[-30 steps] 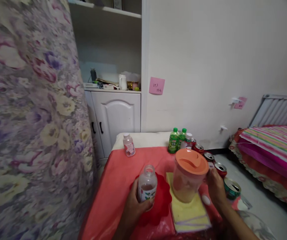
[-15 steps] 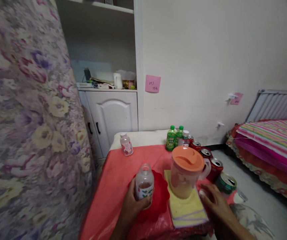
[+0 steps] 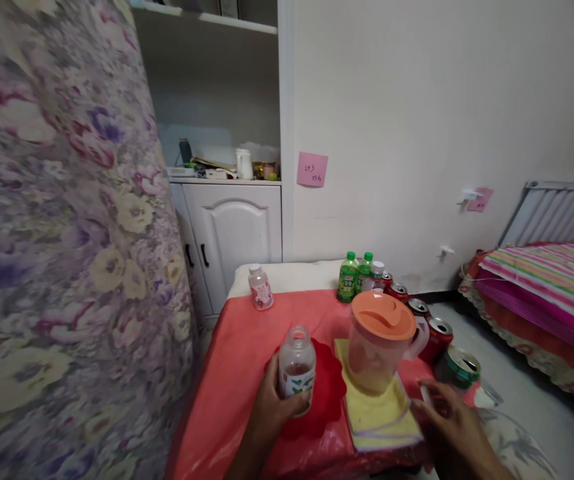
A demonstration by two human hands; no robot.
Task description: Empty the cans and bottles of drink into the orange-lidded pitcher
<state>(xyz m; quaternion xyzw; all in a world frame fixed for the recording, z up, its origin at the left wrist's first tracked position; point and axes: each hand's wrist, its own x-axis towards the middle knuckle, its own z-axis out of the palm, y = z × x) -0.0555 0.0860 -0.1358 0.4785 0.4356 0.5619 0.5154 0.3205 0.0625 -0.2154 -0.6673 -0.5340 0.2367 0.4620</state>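
My left hand (image 3: 279, 403) is wrapped round a clear bottle (image 3: 297, 363) with a leaf-patterned label and some brownish liquid inside. The bottle is uncapped and upright over a red scalloped tray (image 3: 329, 387). To the right, my right hand (image 3: 447, 413) is closed with a small white bottle cap (image 3: 427, 397) between thumb and fingers, partly hidden. Between the hands, a clear pitcher (image 3: 374, 357) with an orange lid (image 3: 383, 315) stands on a folded yellow cloth (image 3: 379, 420).
A capped clear bottle (image 3: 261, 290) stands at the back left of the red-covered table (image 3: 227, 373). Green-capped bottles (image 3: 347, 279) and several drink cans (image 3: 439, 337) line the right edge. A floral curtain (image 3: 67, 267) hangs at left; a bed (image 3: 547, 287) is at right.
The whole view has shifted, so things appear slightly farther right. My right hand has turned a little, with the white cap still in its fingers. My left hand keeps its hold on the bottle.
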